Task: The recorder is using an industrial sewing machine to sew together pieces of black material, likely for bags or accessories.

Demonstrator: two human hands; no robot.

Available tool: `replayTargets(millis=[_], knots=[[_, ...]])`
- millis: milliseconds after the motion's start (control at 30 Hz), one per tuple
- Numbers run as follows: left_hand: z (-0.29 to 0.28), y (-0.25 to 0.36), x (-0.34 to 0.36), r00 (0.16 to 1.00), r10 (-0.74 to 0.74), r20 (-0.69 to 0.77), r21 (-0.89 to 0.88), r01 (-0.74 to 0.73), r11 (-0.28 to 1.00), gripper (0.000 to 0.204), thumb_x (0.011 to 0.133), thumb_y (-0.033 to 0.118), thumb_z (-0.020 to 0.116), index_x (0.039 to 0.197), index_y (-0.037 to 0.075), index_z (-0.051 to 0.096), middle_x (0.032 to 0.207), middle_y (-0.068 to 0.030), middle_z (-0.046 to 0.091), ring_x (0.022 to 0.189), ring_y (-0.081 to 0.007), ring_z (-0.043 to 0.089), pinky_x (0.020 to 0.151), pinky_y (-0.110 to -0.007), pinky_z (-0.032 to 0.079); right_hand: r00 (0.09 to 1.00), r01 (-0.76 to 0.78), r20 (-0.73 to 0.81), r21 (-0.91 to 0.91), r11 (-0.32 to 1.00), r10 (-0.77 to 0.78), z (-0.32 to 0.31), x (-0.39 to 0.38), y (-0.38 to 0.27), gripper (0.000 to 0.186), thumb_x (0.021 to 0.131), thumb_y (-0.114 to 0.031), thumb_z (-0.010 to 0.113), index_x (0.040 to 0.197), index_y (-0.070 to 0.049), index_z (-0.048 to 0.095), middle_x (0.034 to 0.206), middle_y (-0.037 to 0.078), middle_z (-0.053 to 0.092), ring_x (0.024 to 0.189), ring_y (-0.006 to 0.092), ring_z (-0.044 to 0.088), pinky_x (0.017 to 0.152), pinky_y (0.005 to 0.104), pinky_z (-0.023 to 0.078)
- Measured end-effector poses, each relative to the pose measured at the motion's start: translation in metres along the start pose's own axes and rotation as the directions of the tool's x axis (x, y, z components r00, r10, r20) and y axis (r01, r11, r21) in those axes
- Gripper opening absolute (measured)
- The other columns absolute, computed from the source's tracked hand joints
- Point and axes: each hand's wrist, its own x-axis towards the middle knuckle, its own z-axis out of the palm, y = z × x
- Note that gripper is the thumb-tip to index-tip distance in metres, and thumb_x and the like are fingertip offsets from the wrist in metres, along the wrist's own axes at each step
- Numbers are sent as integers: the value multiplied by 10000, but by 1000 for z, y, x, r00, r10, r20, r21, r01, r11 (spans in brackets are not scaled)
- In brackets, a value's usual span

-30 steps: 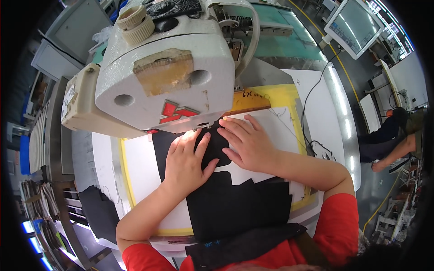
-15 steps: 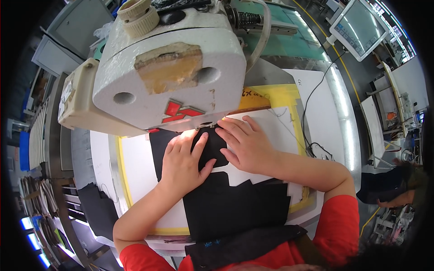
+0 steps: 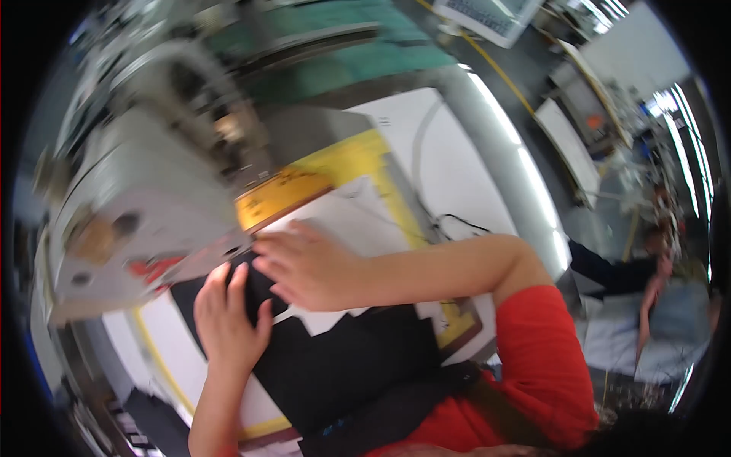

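My left hand (image 3: 230, 320) lies on a piece of black fabric (image 3: 184, 298), its fingers stretched and apart. My right hand (image 3: 314, 268) rests to the right of it, blurred, its fingers extended at the far right edge of that fabric. Both hands are close to the head of a grey-white sewing machine (image 3: 145, 221), which hides the far part of the cloth. Nearer to me, a larger stretch of black fabric (image 3: 350, 365) spreads over a white board (image 3: 358, 217) and reaches toward my lap.
Yellow tape (image 3: 392, 183) borders the white board. An amber plate (image 3: 285, 199) sits under the machine's arm. A dark cable (image 3: 461, 222) lies on the right of the table. Another person's arm (image 3: 651, 305) shows at the far right, below a screen (image 3: 495, 17) farther back.
My view has swung to the right, so the machine and table appear turned and shifted left. My hands stay on the fabric, with the right now closer to the left.
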Motion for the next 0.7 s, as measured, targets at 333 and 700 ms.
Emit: replayTargets(millis=[333, 700], knots=[[17, -44, -3, 852, 278, 443, -150, -235, 960, 360, 850, 211, 645, 1150, 22, 586, 1292, -174, 515, 1198, -343, 496, 1005, -422, 395, 941, 328, 55, 95, 940, -334, 24, 23, -16, 268, 771, -344, 671, 770, -76, 668, 872, 67, 615, 909, 244, 579, 827, 400, 420], [-23, 47, -80, 953, 237, 187, -289, -177, 941, 567, 733, 283, 761, 1201, 28, 569, 1134, -177, 529, 1052, -349, 538, 939, -471, 417, 926, 274, 279, -31, 961, -255, 24, 51, -74, 182, 732, -168, 583, 762, -9, 667, 750, 125, 610, 708, 238, 602, 636, 374, 458]])
